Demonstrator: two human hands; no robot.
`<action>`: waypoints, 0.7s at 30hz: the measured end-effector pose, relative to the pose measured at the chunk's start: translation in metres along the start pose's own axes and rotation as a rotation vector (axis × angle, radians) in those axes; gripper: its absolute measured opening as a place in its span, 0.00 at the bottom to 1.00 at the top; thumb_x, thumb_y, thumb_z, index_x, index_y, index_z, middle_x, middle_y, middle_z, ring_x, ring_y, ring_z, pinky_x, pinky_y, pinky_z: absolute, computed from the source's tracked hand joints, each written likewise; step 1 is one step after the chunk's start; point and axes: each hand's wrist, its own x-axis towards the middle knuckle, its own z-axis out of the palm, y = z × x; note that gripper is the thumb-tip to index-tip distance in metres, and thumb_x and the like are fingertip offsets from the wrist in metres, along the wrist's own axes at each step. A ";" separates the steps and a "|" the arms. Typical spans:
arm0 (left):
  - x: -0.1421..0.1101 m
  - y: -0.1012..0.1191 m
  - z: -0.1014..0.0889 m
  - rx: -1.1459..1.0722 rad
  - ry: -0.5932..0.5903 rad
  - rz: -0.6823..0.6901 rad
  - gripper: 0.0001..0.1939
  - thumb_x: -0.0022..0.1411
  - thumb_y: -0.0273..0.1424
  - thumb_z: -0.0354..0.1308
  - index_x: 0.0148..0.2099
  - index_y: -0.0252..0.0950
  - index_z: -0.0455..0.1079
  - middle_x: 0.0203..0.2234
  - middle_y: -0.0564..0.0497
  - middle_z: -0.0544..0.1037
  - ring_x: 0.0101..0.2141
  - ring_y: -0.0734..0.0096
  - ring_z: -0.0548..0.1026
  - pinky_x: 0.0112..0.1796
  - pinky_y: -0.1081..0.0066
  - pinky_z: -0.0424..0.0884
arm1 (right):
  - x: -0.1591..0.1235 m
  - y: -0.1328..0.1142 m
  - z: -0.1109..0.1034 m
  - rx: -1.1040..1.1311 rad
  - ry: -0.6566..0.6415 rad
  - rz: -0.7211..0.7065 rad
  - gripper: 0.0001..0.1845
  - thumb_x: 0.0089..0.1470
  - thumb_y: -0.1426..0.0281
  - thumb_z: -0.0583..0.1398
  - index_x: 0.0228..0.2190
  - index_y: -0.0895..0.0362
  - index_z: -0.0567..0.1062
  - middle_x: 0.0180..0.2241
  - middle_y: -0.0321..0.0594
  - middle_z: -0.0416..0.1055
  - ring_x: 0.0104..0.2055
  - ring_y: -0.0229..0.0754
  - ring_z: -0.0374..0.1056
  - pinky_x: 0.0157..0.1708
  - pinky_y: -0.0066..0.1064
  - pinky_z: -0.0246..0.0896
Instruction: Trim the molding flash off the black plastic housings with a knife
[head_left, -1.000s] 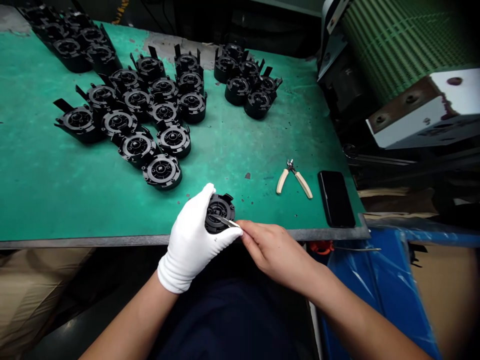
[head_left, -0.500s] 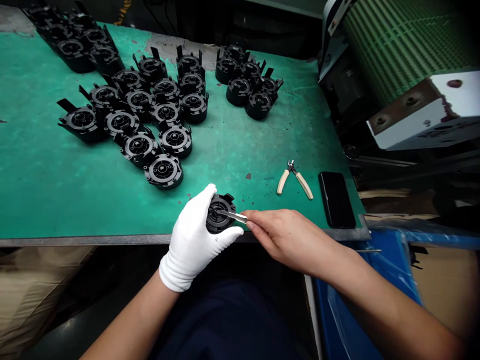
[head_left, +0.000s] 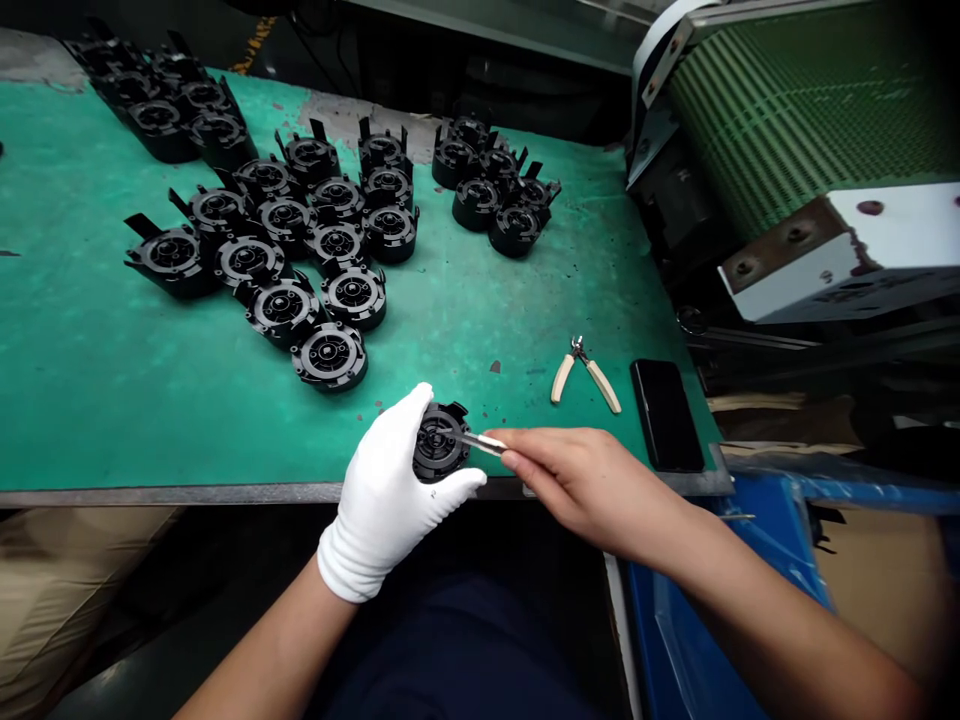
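My left hand, in a white glove, curls its thumb and fingers around the side of a round black plastic housing at the table's front edge. The housing's ribbed, ringed face is turned up. My bare right hand pinches a slim pointed metal tool between thumb and forefinger. The tool's tip reaches over the middle of the housing's face; whether it touches is too small to tell. My right fingers hide the tool's back end.
Several similar black housings stand in groups on the green tabletop. Cream-handled nippers and a black phone lie to the right. Beyond rises a machine with a green slatted belt. A blue bin is below right.
The tool's tip has shifted slightly up and right over the housing's face, and my right hand has drawn back a little. The whole view has shifted slightly. Both grips stay the same.
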 end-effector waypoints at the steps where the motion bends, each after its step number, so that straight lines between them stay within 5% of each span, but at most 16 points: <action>1: 0.000 0.000 0.000 0.002 0.002 0.004 0.49 0.55 0.54 0.68 0.69 0.33 0.56 0.61 0.39 0.69 0.62 0.52 0.68 0.63 0.56 0.65 | -0.001 0.004 0.001 0.004 0.039 0.008 0.18 0.70 0.66 0.51 0.57 0.48 0.74 0.53 0.39 0.78 0.51 0.46 0.75 0.49 0.34 0.69; 13: -0.002 -0.001 0.001 0.026 0.006 0.014 0.49 0.55 0.54 0.68 0.68 0.33 0.57 0.61 0.39 0.69 0.62 0.55 0.68 0.64 0.58 0.64 | 0.016 0.014 0.001 -0.357 0.026 0.014 0.20 0.71 0.60 0.50 0.57 0.44 0.73 0.37 0.35 0.80 0.37 0.46 0.77 0.27 0.33 0.58; 21: -0.001 0.000 0.001 0.015 0.005 0.014 0.49 0.55 0.55 0.69 0.69 0.33 0.56 0.62 0.39 0.69 0.62 0.54 0.67 0.63 0.57 0.64 | -0.004 0.006 0.010 -0.103 -0.106 0.083 0.18 0.70 0.63 0.51 0.54 0.48 0.76 0.40 0.39 0.82 0.38 0.47 0.79 0.34 0.33 0.66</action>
